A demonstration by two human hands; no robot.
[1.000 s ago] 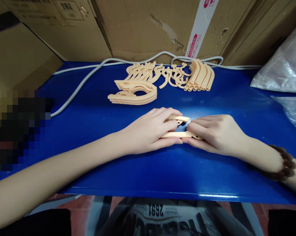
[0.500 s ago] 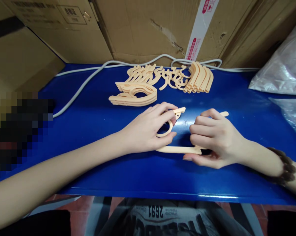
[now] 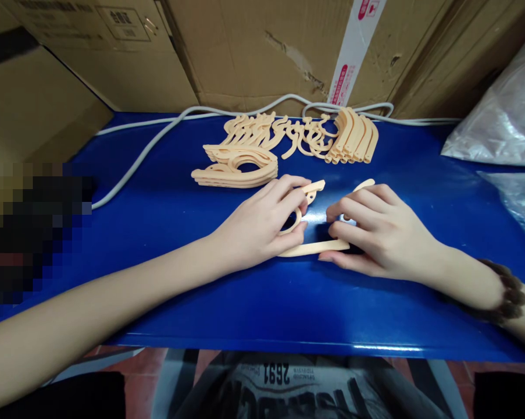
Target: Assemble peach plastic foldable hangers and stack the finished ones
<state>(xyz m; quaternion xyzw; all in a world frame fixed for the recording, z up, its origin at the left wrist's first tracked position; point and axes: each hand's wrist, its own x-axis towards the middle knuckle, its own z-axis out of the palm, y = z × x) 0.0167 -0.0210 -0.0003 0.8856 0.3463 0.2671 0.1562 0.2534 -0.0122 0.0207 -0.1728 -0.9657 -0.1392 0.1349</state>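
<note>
My left hand (image 3: 273, 224) is closed around a cream plastic folding hanger, whose curved ring part (image 3: 297, 222) shows between thumb and fingers. A short end with a hole (image 3: 311, 196) pokes out past my left fingertips. From under that hand a long hanger arm (image 3: 312, 249) reaches right, to the fingertips of my right hand (image 3: 378, 233). My right fingers are bent around a cream piece (image 3: 364, 185) whose rounded tip sticks out above the knuckles; the rest of it is mostly hidden. Whether this piece is joined to the arm, I cannot tell.
Behind my hands lie stacked folded hangers (image 3: 238, 177), several hook pieces (image 3: 312, 139) and a row of curved arms (image 3: 353, 137). A white cable (image 3: 153, 145) crosses the blue table (image 3: 253, 308). Cardboard boxes (image 3: 262, 58) stand behind; plastic bags (image 3: 497, 116) lie right.
My right hand has shifted slightly left and up, its fingers less tightly curled. The piece in it has moved left, and the long arm's right end has risen. My left hand has barely moved.
</note>
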